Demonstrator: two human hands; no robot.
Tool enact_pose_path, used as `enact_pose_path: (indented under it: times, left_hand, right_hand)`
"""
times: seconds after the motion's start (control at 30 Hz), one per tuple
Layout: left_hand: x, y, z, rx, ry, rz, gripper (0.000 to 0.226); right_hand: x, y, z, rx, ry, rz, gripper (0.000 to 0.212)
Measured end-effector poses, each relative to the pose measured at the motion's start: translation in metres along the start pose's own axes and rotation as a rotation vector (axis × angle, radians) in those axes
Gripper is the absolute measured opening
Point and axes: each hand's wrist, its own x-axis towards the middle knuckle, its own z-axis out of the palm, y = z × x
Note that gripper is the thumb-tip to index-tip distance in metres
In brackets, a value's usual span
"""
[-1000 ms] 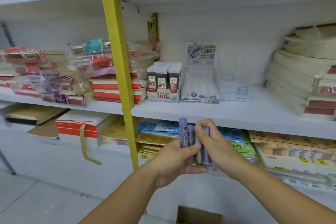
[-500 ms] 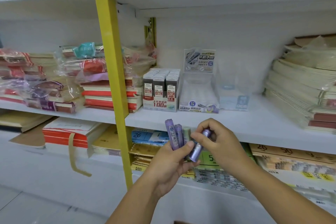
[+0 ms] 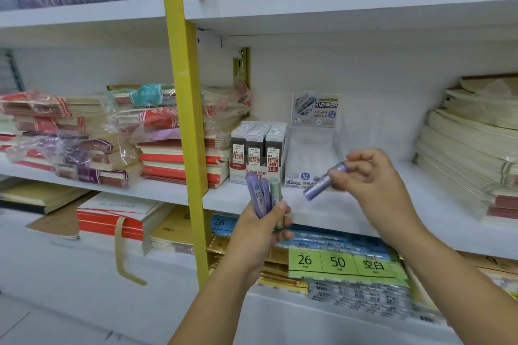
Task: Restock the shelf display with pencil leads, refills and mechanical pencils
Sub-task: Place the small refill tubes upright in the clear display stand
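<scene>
My left hand [image 3: 262,228] grips a small bunch of lead tubes [image 3: 262,193], two purple and one pale green, held upright in front of the middle shelf's edge. My right hand [image 3: 370,176] pinches a single purple lead tube [image 3: 322,180], tilted, just in front of a clear plastic display box [image 3: 314,154] with a printed header card. Left of that box stands a display carton of grey 0.5 lead packs [image 3: 258,151]. Both stand on the white middle shelf [image 3: 322,204].
A yellow upright post [image 3: 186,120] divides the shelving. Stacks of wrapped notebooks [image 3: 92,137] fill the left; cream paper stacks [image 3: 471,148] sit at the right. Label packs [image 3: 344,263] lie on the lower shelf. Boxes stand on the top shelf [image 3: 336,5].
My right hand has pulled one purple tube out of the bunch and carried it up and right toward the clear display box. The view has tilted upward.
</scene>
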Motion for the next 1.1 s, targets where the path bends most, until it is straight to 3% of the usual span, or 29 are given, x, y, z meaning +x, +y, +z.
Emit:
enact_pose_path:
  times: [0.13,0.3,1.0,1.1]
  left_hand:
    - [0.017,0.012,-0.001,0.11,0.061,0.087,0.014]
    - [0.029,0.014,-0.006,0.121,0.065,0.132,0.016]
    - [0.027,0.021,-0.015,0.113,0.004,0.132,0.017]
    - [0.026,0.022,-0.016,0.113,0.006,0.122,0.019]
  right_hand:
    - [0.054,-0.02,0.009,-0.226,0.043,-0.183,0.03]
    - [0.091,0.002,0.038,-0.469,-0.077,-0.217,0.032]
    - [0.088,0.048,0.039,-0.529,-0.248,-0.086,0.022]
    - [0.082,0.041,0.029,-0.54,-0.283,-0.039,0.033]
